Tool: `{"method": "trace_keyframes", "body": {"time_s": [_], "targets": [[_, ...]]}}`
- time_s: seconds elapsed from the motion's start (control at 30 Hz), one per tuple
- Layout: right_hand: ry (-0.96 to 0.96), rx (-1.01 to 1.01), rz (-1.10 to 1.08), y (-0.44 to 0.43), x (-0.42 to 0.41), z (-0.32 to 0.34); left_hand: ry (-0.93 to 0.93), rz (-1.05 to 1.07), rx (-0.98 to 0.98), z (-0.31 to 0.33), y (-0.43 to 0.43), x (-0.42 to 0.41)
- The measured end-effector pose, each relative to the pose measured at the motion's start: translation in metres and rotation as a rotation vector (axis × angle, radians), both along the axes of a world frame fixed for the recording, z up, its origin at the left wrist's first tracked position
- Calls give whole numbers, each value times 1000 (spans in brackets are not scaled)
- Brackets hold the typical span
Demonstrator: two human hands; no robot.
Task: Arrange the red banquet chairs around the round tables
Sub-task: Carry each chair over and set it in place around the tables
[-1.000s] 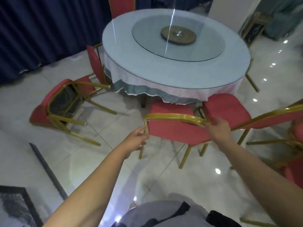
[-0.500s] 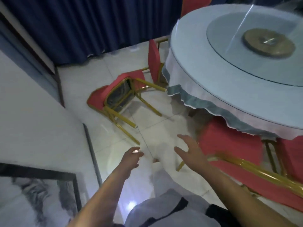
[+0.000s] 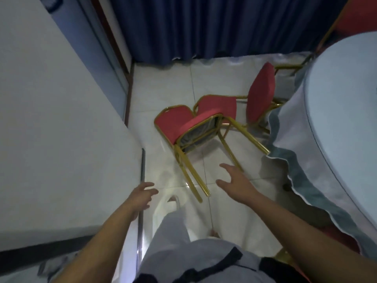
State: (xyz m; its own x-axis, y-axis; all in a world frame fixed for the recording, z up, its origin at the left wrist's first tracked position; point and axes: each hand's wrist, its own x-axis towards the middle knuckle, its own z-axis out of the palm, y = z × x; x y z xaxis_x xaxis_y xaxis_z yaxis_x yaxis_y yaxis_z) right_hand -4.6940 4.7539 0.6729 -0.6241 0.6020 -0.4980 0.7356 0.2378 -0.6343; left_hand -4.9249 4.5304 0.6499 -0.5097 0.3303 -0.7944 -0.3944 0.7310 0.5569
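Red chairs point(image 3: 173, 121) point(image 3: 260, 94) point(image 3: 359, 15) point(image 3: 336, 235): four; round table point(image 3: 346, 103): one; hands point(image 3: 140, 196) point(image 3: 236, 186): two

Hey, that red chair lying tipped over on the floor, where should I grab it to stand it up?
Probably by its gold legs, from your near side. The tipped chair lies on its backrest with the seat underside and legs pointing at you, so left hand and right hand, both open, can each take a leg near the seat and lever it upright.

Toppled red chair point(image 3: 195, 121), empty hands nearby
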Motion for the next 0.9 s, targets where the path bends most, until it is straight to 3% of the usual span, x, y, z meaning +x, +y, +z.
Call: {"method": "trace_keyframes", "body": {"time_s": [0.13, 0.3, 0.5, 0.67, 0.77, 0.9], "targets": [[-108, 6, 25, 38, -59, -7, -84, 55, -32, -32, 42, -61], [-334, 37, 5, 91, -99, -2, -167, -21, -70, -43, 98, -115], [-425, 72, 6, 181, -127, -7, -96, -103, -97, -48, 187, -177], [-492, 24, 27, 282, -159, -49, 21, -165, -202, -61, 240, -207], [-507, -45, 26, 343, -194, -80, 55, -30, -236, -78, 266, -210], [-377, -135, 20, 411, -248, -131, -27, 139, -314, -116, 306, -200]]}}
